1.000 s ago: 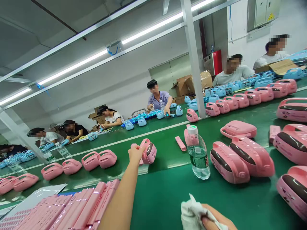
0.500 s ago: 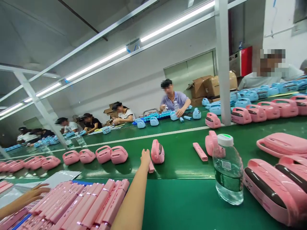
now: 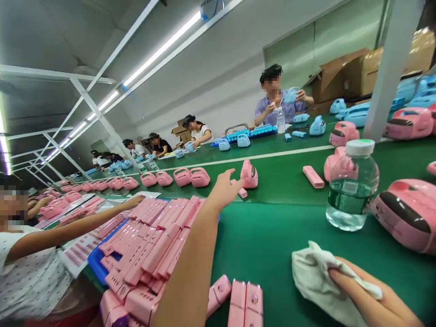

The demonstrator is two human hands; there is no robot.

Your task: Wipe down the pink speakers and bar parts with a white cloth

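Observation:
My left hand [image 3: 223, 190] is stretched out over the green belt [image 3: 272, 236], fingers apart and holding nothing. It hovers just short of an upright pink handled device [image 3: 249, 174] and a small pink bar [image 3: 241, 191] lying beside it. My right hand [image 3: 371, 299] is low at the right, closed on a crumpled white cloth [image 3: 316, 281]. A pile of flat pink bars [image 3: 153, 245] fills a blue tray [image 3: 97, 268] under my left forearm.
A water bottle [image 3: 350, 186] stands right of centre, next to pink devices [image 3: 405, 218]. A row of pink devices [image 3: 184, 177] runs along the belt. A person's arm [image 3: 85, 222] reaches over the tray from the left. Other people work across the belt with blue devices [image 3: 238, 138].
My left hand has let go of the pink device, which now stands on the belt, and drawn back with fingers spread. The view swung left; my right hand with the cloth is back in view.

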